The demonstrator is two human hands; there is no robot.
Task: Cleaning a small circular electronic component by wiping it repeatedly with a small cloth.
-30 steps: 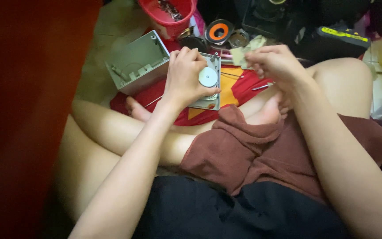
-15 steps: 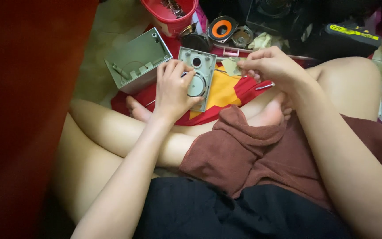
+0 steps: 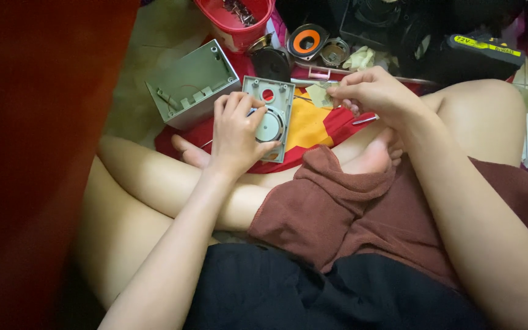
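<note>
A tiled floor is seen from above, partly covered by a red and yellow cloth on which a cross-legged person is seated; a dark red surface fills the left of the view. A grey plastic speaker front panel, rectangular, is held tilted over the cloth by the left hand, whose fingers are closed around its left edge and lower corner. A small round opening rimmed in red is shown near the panel's top, and a pale round speaker driver is set in its lower half. A small pale scrap is pinched between the closed thumb and fingers of the right hand, just beside the panel's right edge. An open grey housing, box-shaped and hollow, lies just left of the panel. A red tub with small dark metal parts stands behind it. A loose speaker with an orange centre, a black and yellow power tool and further dark items are laid along the far edge.
</note>
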